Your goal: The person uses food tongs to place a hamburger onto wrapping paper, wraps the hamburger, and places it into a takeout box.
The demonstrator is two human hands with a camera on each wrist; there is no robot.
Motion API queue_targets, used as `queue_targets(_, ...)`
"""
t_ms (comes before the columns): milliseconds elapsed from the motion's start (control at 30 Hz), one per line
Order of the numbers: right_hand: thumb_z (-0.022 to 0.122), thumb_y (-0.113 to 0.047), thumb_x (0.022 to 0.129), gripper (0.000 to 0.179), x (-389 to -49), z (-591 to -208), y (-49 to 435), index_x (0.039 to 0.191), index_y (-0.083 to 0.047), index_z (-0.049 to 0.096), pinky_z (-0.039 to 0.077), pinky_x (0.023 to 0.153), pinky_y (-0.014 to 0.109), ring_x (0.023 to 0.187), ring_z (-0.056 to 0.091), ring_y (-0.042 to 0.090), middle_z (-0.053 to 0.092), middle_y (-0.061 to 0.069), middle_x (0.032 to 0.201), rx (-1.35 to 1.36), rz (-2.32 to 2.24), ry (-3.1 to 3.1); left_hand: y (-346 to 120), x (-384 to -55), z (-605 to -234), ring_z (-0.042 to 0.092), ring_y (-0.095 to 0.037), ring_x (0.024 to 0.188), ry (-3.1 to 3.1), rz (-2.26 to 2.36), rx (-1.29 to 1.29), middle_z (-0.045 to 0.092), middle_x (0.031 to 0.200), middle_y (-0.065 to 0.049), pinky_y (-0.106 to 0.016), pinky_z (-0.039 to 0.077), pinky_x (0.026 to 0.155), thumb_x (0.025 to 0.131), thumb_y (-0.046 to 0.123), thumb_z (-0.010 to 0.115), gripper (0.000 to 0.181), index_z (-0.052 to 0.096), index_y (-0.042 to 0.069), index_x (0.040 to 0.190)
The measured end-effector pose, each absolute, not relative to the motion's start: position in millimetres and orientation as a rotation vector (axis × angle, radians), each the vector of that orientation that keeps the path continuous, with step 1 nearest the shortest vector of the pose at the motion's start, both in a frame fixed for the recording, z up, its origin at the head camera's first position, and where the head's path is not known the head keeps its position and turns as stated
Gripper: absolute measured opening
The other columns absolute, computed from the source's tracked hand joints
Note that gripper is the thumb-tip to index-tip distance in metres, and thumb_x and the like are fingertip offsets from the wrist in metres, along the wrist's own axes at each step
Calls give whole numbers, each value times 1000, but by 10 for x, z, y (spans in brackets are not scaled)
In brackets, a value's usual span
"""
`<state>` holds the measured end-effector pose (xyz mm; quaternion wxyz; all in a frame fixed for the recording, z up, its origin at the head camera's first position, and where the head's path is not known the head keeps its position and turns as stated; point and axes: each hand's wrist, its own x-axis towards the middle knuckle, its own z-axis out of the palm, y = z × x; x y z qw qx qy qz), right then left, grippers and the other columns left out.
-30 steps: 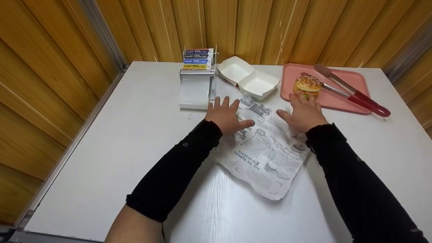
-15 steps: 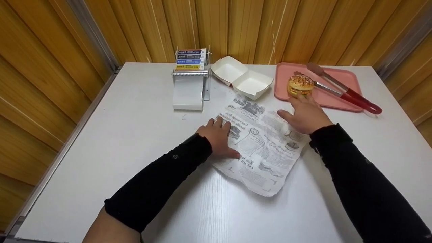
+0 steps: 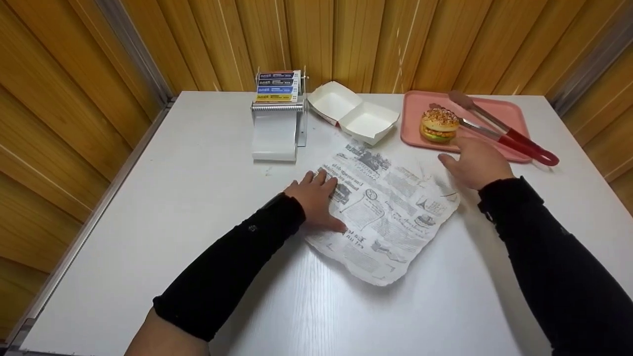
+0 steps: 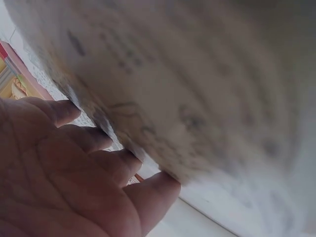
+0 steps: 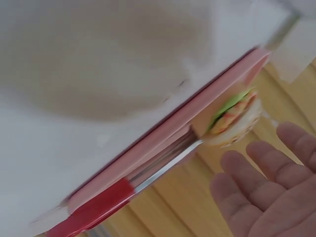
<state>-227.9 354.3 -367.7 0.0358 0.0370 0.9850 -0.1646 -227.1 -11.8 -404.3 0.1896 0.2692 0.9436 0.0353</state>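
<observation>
A sheet of printed wrapping paper (image 3: 385,212) lies diagonally on the white table. My left hand (image 3: 315,201) rests on its left edge with the fingers spread. In the left wrist view the fingertips of that hand (image 4: 64,168) touch the paper (image 4: 163,89), which looks blurred. At the right, my right hand (image 3: 480,164) hovers beyond the paper's right corner, just in front of the pink tray (image 3: 509,111). On the tray sits a seeded-bun burger (image 3: 439,123). The right wrist view has the right hand's fingers (image 5: 239,197) loosely extended, holding nothing, apart from the burger (image 5: 234,118).
Red-handled tongs (image 3: 524,143) lie across the tray, their handle overhanging its front right corner. An unfolded white carton box (image 3: 368,121) stands behind the paper. Left of it is a dispenser (image 3: 277,131) with a white label roll and coloured boxes. Wooden panels (image 3: 311,39) back the table.
My left hand has moved down and left along the paper, then stayed there. My right hand has left the paper and shifted right, uncovering its right corner and the burger.
</observation>
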Motion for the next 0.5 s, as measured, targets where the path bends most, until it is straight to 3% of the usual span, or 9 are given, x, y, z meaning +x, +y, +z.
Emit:
queue_targets(167, 53, -45, 108, 65, -2376, -3667, 3905, 154, 0, 48, 36, 114, 72, 127, 50, 52, 53, 31, 150, 361, -650, 2992, -124, -2284, -4042, 11, -43, 163, 2643, 96, 752, 8, 177, -17, -67, 24, 126, 81, 79, 71, 122, 16, 18, 170)
queue_targets(300, 52, -47, 108, 65, -2429, -3708, 4288, 149, 3, 49, 43, 104, 70, 115, 47, 51, 54, 33, 136, 495, -695, 2977, -135, -2295, -4054, 10, -42, 163, 2643, 81, 746, 7, 177, -16, -66, 24, 127, 81, 80, 70, 123, 15, 18, 171)
queue_targets(400, 53, -50, 107, 71, -2433, -3790, 4559, 150, 6, 42, 44, 97, 71, 118, 40, 53, 47, 35, 135, 571, -699, 2951, -135, -2300, -4062, 11, -43, 163, 2642, 78, 746, 8, 177, -16, -65, 24, 127, 80, 80, 70, 123, 15, 18, 170)
queue_targets(500, 55, -50, 105, 80, -2427, -3889, 4767, 155, 9, 31, 37, 103, 75, 125, 30, 58, 38, 38, 140, 580, -650, 2962, -122, -2300, -4065, 11, -43, 163, 2641, 90, 751, 9, 177, -16, -66, 24, 127, 81, 79, 71, 122, 16, 17, 170)
